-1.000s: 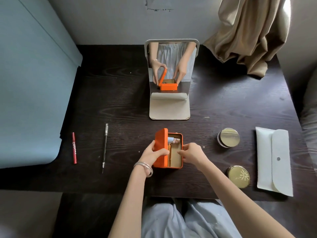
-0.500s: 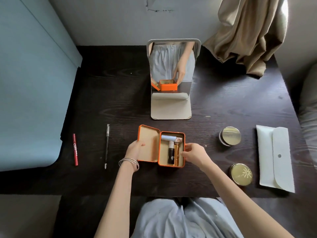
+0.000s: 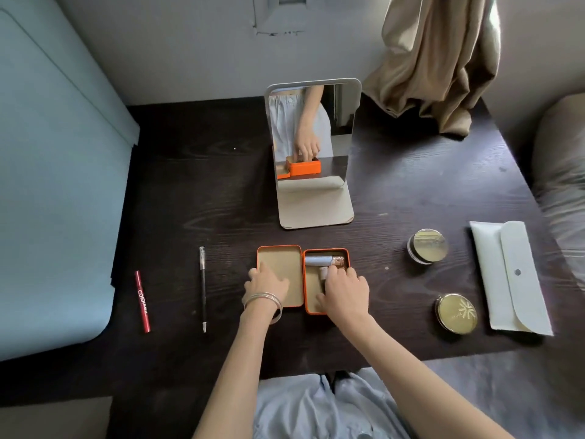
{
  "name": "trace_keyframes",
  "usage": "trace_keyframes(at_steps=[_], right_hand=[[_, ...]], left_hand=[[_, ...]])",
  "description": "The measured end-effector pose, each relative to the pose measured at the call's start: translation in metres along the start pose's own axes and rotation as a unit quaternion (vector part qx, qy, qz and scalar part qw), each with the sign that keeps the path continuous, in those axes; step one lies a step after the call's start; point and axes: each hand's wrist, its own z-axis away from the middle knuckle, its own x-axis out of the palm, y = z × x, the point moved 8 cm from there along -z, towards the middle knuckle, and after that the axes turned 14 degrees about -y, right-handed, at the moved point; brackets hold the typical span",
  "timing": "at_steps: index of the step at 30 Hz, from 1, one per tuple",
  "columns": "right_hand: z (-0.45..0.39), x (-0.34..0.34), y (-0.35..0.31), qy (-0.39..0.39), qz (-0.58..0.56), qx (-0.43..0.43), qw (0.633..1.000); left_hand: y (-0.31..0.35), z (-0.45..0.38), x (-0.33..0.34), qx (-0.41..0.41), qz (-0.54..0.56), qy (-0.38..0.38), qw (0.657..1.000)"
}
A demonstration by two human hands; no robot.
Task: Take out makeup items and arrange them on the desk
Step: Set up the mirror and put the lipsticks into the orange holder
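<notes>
An orange tin (image 3: 326, 252) lies open on the dark desk (image 3: 196, 198), its lid (image 3: 278, 264) folded flat to the left. Inside at the far end lies a pale blue tube with a rose cap (image 3: 323, 260). My left hand (image 3: 267, 286) rests with fingers spread on the inside of the lid. My right hand (image 3: 345, 291) reaches into the tin, fingertips on a small pale-capped item (image 3: 323, 273); whether it grips it I cannot tell. The other contents are hidden under that hand.
A red pen (image 3: 142, 301) and a thin black pencil (image 3: 203, 288) lie at the left. Two gold-lidded compacts (image 3: 428, 246) (image 3: 456, 313) and a white pouch (image 3: 509, 275) lie at the right. A standing mirror (image 3: 311, 147) is behind the tin. A beige curtain (image 3: 433, 58) hangs at the back right.
The tin's lid went from upright to lying flat on the left. My left hand followed it down onto the lid. My right hand moved from the tin's right edge into the tin.
</notes>
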Motion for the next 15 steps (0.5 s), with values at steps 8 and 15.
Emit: trace_keyframes(at_steps=[8, 15], right_hand=[[-0.001, -0.021, 0.005, 0.014, -0.139, -0.037, 0.990], [0.013, -0.074, 0.031, -0.002, -0.393, -0.073, 0.916]], left_hand=[[0.063, 0.046, -0.012, 0.375, -0.025, 0.108, 0.921], [0.100, 0.059, -0.008, 0.460, -0.035, 0.124, 0.879]])
